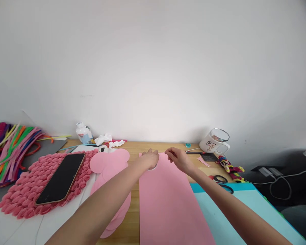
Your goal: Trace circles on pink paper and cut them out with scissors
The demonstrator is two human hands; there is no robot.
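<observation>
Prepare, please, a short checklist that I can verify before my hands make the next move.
1. Pink sheet lies flat: ok.
2. Left hand rests on the round object near the sheet's far end: ok.
3. Right hand holds something thin between its fingertips: cannot tell.
4. Pink paper discs lie apart from the sheet: ok.
5. Scissors are fully visible: not ok, mainly the handles show beside the right forearm.

Round-rimmed object [153,168] on pink sheet [172,207] partly covered by left hand [150,158], right hand [177,158] held nearby, phone [61,178] laid on pink rosettes [20,190]
</observation>
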